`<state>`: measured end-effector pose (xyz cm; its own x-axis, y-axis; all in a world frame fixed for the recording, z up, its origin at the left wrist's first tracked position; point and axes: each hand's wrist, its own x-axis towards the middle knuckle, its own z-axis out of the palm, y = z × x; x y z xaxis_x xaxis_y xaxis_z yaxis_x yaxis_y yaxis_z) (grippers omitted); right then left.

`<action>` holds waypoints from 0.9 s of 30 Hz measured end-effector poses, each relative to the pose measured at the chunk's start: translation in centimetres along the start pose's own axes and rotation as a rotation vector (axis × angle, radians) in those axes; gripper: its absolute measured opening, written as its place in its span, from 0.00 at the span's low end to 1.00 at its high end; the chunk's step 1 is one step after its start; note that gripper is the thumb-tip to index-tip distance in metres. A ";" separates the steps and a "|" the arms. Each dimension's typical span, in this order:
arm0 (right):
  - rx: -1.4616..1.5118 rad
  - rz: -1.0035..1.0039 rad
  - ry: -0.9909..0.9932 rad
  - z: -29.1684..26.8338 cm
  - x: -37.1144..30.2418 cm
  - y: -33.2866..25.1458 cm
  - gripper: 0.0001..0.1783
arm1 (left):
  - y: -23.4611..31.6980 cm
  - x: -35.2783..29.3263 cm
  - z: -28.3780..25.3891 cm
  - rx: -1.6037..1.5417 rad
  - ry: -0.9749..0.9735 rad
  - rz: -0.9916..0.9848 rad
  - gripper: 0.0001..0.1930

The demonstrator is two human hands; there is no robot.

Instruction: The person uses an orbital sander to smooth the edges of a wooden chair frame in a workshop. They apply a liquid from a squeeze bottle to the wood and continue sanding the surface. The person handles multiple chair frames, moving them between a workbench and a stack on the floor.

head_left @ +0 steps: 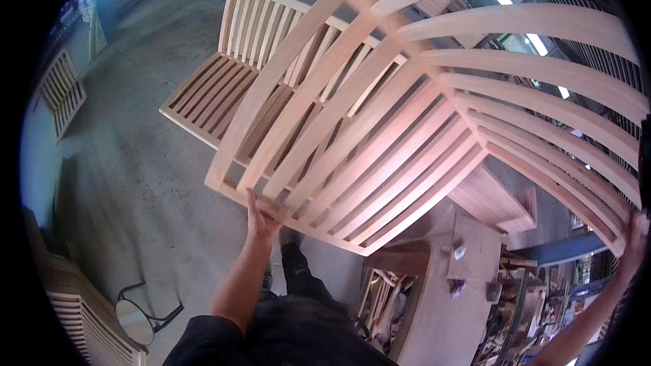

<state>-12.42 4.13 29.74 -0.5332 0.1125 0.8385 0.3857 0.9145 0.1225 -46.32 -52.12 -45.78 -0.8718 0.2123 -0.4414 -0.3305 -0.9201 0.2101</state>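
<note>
A pale wooden slatted seat-and-back frame (pixel 366 156), its two slatted panels joined at an angle, is raised in front of me and fills much of the view. My left hand (pixel 261 218) is closed around the rail at its lower left, with some fingers hidden behind the wood. Near the right rim, my right hand (pixel 635 236) grips the end of the other panel; its fingers show only in part. Behind the raised frame, similar slatted frames (pixel 210 88) in light and reddish wood rest on the floor.
At lower right is a workbench (pixel 428 312), with wood offcuts (pixel 388 301) beneath it. A round-topped stand (pixel 135 322) with dark legs and a slatted wooden stack (pixel 95 322) occupy the lower left. Another slatted piece (pixel 62 91) stands far left on the concrete floor (pixel 135 183).
</note>
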 end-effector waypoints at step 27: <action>0.265 -0.161 -0.811 81.5 10.3 -37.2 0.31 | -7.7 21.8 -16.7 -0.797 -0.125 0.065 0.54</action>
<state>-93.58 2.95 -9.44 -0.9774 0.1241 0.1714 0.1252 0.9921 -0.0047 -56.73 -45.94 -71.56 -0.9300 0.1424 -0.3389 0.0380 -0.8797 -0.4739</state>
